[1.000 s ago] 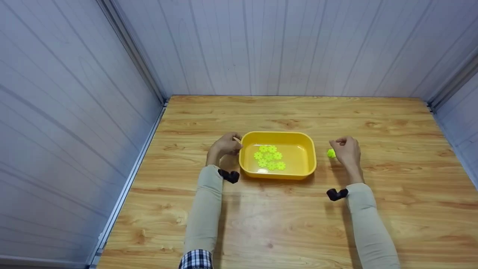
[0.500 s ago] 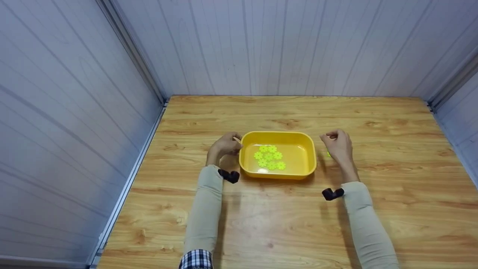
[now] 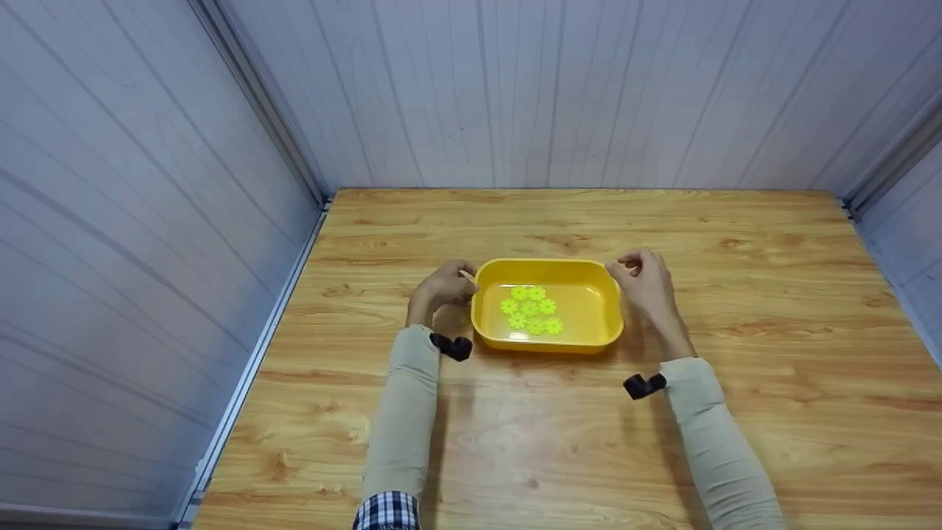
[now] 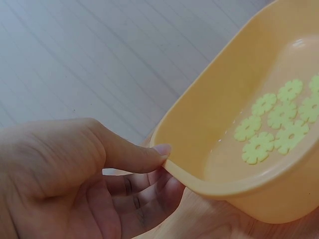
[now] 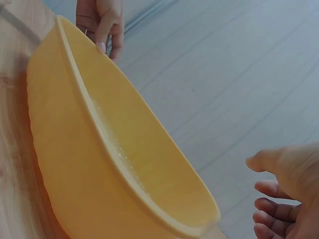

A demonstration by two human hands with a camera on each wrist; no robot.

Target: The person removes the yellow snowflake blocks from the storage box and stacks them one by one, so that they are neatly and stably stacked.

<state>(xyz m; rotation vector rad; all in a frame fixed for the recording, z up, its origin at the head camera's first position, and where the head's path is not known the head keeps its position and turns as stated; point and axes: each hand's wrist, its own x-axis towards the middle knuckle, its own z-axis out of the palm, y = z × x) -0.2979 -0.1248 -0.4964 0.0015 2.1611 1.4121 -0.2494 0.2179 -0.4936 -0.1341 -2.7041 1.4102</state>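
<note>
The right hand [image 3: 647,287] is hovering closer to the yellow tub [image 3: 548,271] than a second earlier—fingers loosely curling, thumb apart. The left hand [image 3: 444,284] is pinching the tub's left rim. The tub is sitting upright on the table [image 3: 530,434]—yellow-green flowers [image 3: 528,308] lying flat inside.

The left hand [image 4: 89,174] pinches the edge of a yellow tub [image 4: 199,109]; 8 flowers [image 4: 275,119] lie on its bottom.
</note>
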